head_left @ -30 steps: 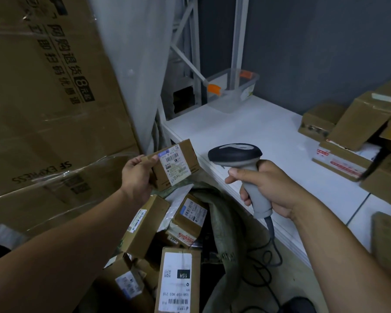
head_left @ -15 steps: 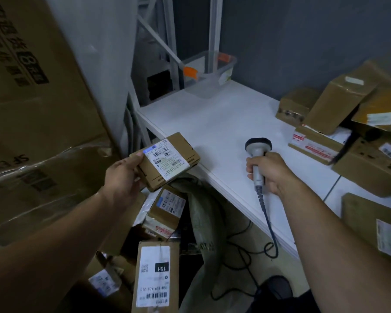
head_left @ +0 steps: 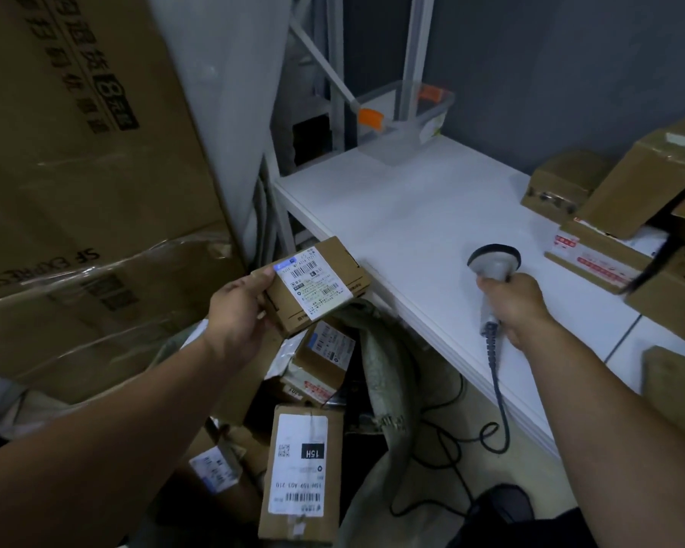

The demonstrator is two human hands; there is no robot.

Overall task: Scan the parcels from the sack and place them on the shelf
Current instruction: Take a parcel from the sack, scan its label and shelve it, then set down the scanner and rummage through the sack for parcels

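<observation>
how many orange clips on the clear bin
2: one orange clip on the near end of the clear bin, one on its far end. Others may be hidden.

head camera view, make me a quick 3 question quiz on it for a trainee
1. True or false: the left hand holds the small brown cardboard parcel with its white label facing up.
2. What does the right hand grip? A: the grey corded handheld barcode scanner; B: a tape roll; C: a knife.
3. Fill in: the clear plastic bin with orange clips stands at the far end of the white ____.
Key: 1 true; 2 A; 3 shelf.
</observation>
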